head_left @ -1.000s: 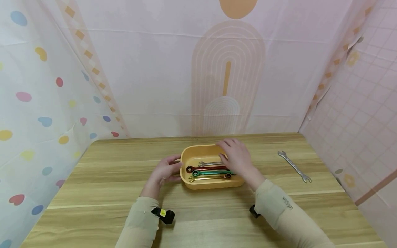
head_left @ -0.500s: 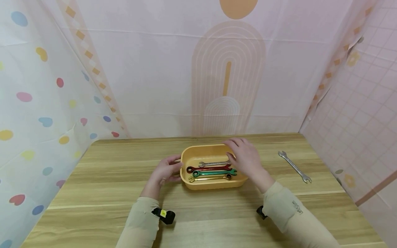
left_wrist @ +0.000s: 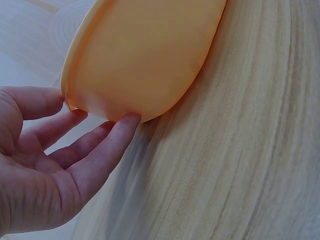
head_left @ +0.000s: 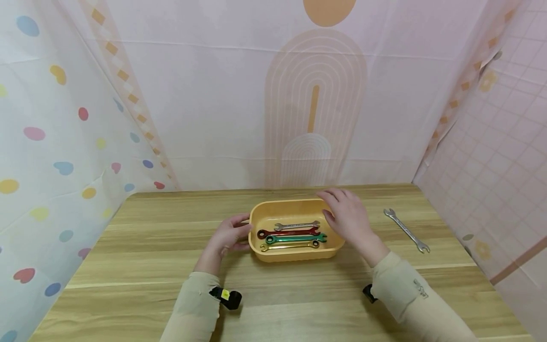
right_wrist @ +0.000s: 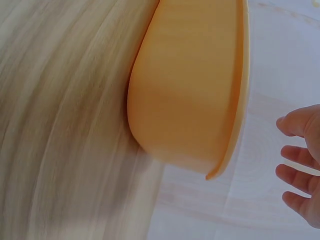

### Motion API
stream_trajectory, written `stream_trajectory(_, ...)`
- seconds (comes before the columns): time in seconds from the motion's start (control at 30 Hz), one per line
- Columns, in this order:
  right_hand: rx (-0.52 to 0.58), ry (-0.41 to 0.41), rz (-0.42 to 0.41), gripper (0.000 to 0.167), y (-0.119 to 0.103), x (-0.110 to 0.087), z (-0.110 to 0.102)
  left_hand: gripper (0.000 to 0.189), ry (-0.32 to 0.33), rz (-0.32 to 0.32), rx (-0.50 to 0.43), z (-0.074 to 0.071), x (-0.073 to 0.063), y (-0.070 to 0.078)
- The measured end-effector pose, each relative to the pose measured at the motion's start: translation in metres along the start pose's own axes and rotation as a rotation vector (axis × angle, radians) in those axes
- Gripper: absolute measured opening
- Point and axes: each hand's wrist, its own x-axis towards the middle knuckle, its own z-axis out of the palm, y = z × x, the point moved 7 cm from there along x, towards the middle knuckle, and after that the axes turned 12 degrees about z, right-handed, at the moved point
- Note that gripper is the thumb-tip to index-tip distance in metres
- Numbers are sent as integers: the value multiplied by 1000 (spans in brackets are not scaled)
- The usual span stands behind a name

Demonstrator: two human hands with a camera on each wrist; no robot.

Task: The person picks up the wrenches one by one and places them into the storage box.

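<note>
A yellow plastic bin (head_left: 295, 256) sits on the wooden table. Inside lie a silver wrench (head_left: 297, 225), a red wrench (head_left: 288, 232), a green wrench (head_left: 296, 238) and a gold wrench (head_left: 289, 245), roughly side by side. My left hand (head_left: 228, 235) holds the bin's left end; in the left wrist view the thumb is at the rim and the fingers (left_wrist: 107, 155) are against the outer wall. Over the bin's right end hovers my right hand (head_left: 348, 216), its fingers loosely bent with nothing in them. The right wrist view shows that hand apart from the bin wall.
Another silver wrench, double open-ended (head_left: 406, 230), lies slantwise on the table (head_left: 290, 299) to the right of the bin. A patterned cloth (head_left: 213, 118) hangs behind the table and along both sides.
My right hand has moved right across the bin, uncovering the right ends of the silver, red and green wrenches. The left hand and bin have stayed in place.
</note>
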Motion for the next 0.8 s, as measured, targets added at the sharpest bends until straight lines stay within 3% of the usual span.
stream_trajectory(0.8,-51,-25,90,48,43,-12,-10,48,-12,3,-8,1,-1,1)
